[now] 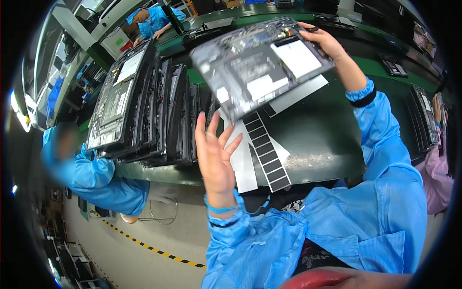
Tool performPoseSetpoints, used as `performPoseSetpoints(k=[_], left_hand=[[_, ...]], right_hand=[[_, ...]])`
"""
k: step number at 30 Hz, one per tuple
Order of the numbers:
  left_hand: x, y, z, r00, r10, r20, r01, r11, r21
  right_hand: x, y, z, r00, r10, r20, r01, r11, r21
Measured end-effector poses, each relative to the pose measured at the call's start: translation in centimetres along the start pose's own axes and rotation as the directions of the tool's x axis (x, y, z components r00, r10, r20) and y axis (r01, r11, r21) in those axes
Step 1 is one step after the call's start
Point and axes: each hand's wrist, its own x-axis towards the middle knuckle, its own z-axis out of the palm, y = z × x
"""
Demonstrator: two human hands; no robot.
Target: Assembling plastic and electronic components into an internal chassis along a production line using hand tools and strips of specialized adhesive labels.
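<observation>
My right hand (326,42) grips the far right corner of an uncovered laptop base (262,60). The base is raised above the bench and tilted, its circuit board, dark battery and white labels facing up. Just below its near left corner, my left hand (215,154) is open, fingers spread, with nothing in it. Under the base lie a strip of black rectangular stickers (266,154) and white sheets (246,176). Left of my left hand stands a row of similar laptop bases (163,113), set on edge and leaning together.
The green bench (327,139) runs across the view. Another laptop part (393,66) lies on it at the right, near more stacked bases (423,113). Co-workers in blue (110,178) and pink (437,178) sit close on either side; another person (161,23) works across the bench.
</observation>
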Motion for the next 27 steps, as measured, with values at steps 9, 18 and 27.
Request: performPoseSetpoints(k=[9,18,27], left_hand=[[-1.8,10.8,4.6,0.867,0.450,-0.213,-0.337,0.845,0.416],[4.4,24.3,-10.9,0.899,0.313,-0.306,-0.268,0.946,0.180],[7.2,19.2,-11.9,0.785,0.330,-0.524,-0.243,0.943,0.229]], right_hand=[[-2.0,-2.9,8.6,0.893,-0.228,0.388,0.094,0.938,0.333],[15.6,16.8,2.7,0.949,0.000,-0.315,-0.245,0.630,-0.737],[13.8,17.1,4.3,0.916,0.015,-0.401,-0.359,0.475,-0.803]])
